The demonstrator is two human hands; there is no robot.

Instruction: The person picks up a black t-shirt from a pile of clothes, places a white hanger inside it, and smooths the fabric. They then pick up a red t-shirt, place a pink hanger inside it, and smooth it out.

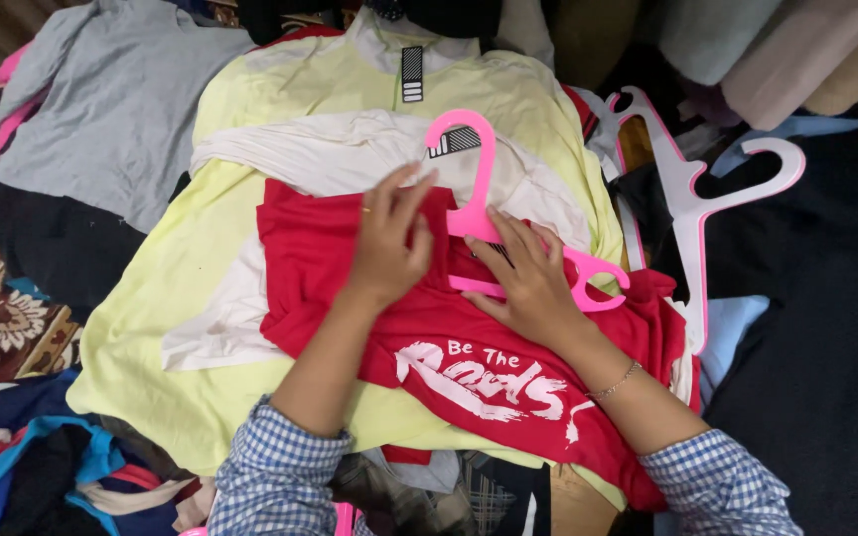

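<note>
Hanger [479,213], pink plastic, lies at centre of view on a red T-shirt [469,337] with white print. Left hand [389,243], at 9 o'clock of the hanger's neck, rests on the shirt's collar edge, fingers narrow and bent, tips touching the hanger; whether they pinch fabric cannot be told. Right hand [528,278], at 5 o'clock of the hook, lies flat on the hanger's arm, fingers spread, pressing rather than gripping. Beneath the shirt: cream garment [350,154], then pale yellow top [201,298]. Grey garment [116,109] at 10 o'clock. White-and-pink hanger [692,194] at 2 o'clock, on dark cloth [826,328].
</note>
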